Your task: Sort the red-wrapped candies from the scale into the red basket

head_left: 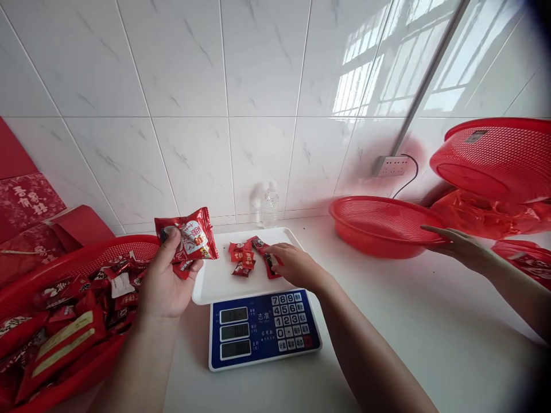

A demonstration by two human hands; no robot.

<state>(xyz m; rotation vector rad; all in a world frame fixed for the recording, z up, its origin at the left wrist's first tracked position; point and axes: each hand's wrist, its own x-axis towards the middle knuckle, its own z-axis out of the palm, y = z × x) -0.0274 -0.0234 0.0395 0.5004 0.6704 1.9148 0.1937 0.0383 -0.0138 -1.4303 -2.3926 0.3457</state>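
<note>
My left hand [166, 278] is closed around red snack packets, raised between the basket and the scale. The larger snack packet [196, 238] is shiny, with a white patch and print; part of a smaller one shows under it. My right hand [295, 265] reaches over the white tray [215, 284] of a digital scale [264, 330], its fingers bent onto a narrow dark-red packet [270, 265]. Beside it on the tray lie several small red packets [243, 258]. The scale's displays are too dim to read.
A red basket [142, 244] full of wrapped snacks stands at left, with red boxes [30, 201] behind it. A clear bottle [270, 206] stands by the wall. At right, another person's hand [460, 246] touches a red basket [370, 246]; a second basket [495, 155] is tilted above.
</note>
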